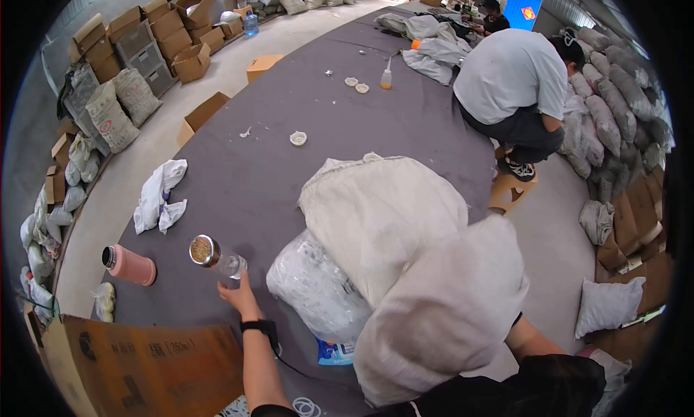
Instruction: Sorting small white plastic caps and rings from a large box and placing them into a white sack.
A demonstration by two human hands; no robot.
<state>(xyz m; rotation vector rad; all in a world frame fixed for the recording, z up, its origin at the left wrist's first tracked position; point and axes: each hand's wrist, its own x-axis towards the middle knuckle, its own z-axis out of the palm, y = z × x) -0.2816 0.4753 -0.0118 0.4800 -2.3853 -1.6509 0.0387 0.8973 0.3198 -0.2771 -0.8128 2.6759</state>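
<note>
My left hand (240, 294) is at the near end of a clear drinking bottle (230, 264) with a shiny metal-rimmed top. Its thumb and a finger are apart, close to or touching the bottle's base. A large off-white woven sack (383, 214) lies across the table's middle, and its near part is raised, blurred and bulging toward me. Behind that raised part, my right forearm (531, 337) runs out of sight, hiding the right hand. A clear plastic bag (314, 290) of pale pieces sits left of the sack, above a blue packet (335, 352).
A pink flask (130, 265), a white cloth (159, 196) and a cardboard box (144, 366) are at the left. Farther along the grey-covered table (289, 99) stand small white round parts (298, 138) and a squeeze bottle (387, 75). A person (513, 84) squats at the right.
</note>
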